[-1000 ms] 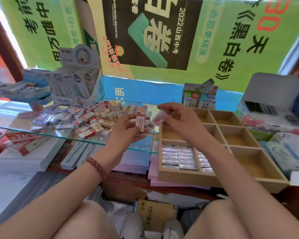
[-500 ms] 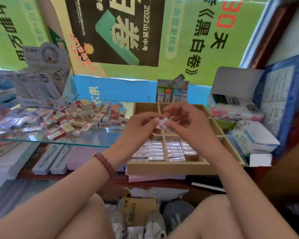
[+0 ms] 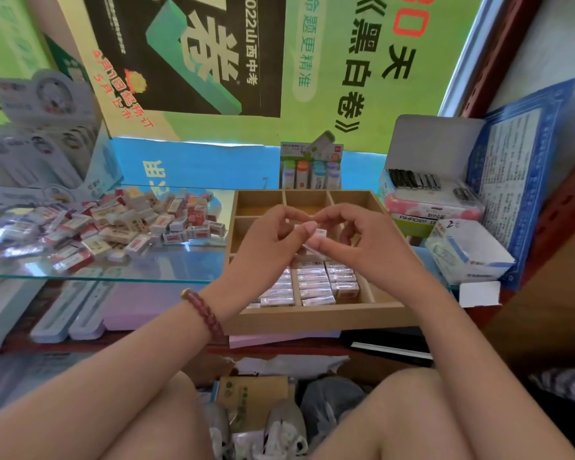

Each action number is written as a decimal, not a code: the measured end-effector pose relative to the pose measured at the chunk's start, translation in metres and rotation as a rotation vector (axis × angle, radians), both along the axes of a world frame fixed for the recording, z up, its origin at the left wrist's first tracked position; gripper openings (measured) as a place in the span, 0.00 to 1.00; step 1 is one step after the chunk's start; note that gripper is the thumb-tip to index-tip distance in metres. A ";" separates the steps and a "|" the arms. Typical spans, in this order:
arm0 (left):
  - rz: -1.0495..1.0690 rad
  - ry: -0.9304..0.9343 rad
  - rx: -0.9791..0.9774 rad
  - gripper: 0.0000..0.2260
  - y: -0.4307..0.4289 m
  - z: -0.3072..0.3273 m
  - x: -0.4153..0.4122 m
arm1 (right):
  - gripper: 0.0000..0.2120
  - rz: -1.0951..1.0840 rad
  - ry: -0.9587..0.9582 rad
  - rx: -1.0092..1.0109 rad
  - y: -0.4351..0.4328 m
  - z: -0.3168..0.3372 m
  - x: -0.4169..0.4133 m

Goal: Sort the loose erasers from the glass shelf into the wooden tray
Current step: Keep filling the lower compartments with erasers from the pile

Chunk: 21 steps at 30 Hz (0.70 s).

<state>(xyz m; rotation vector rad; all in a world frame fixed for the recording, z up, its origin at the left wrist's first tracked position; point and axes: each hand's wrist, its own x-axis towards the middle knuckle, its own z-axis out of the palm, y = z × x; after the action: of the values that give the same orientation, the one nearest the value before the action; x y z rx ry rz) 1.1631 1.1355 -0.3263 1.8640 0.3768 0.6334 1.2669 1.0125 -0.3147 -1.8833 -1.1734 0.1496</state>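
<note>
Left hand and right hand: fingers curled, tips meeting, both pinching one small eraser. Can't tell whether more are tucked under my fingers.

Position: eraser held in the air over the middle of the tray, not yet set down.

Step, as I judge it: turning the eraser to the right face before placing it. Next move calls for lowering it into a front compartment and laying it flush with the rows there.

Edges: thin dividers and tray walls lie directly under my knuckles. The shelf edge runs just beside the tray's left wall.

Room: the back compartments look bare and the front right one partly so. The pile sits well apart to my left, with much left to sort. Boxes crowd the tray's right side.
</note>
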 end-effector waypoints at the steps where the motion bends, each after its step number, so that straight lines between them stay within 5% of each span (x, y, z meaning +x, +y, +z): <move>1: 0.004 0.005 0.075 0.04 0.000 -0.002 0.000 | 0.13 0.018 0.019 -0.024 -0.002 -0.001 0.002; 7: -0.128 0.147 0.161 0.15 -0.002 -0.009 0.001 | 0.11 0.104 -0.005 -0.193 -0.013 -0.002 0.011; 15: -0.026 0.209 0.256 0.10 0.009 -0.011 -0.001 | 0.14 0.061 -0.189 -0.636 -0.027 0.001 0.012; 21: -0.008 0.222 0.243 0.08 0.013 -0.010 -0.004 | 0.17 0.017 -0.277 -0.762 -0.022 0.004 0.007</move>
<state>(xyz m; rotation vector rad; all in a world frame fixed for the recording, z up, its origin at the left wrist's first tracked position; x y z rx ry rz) 1.1595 1.1489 -0.3366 2.1767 0.4520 0.4834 1.2737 0.9905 -0.3108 -2.6194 -1.4467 0.4001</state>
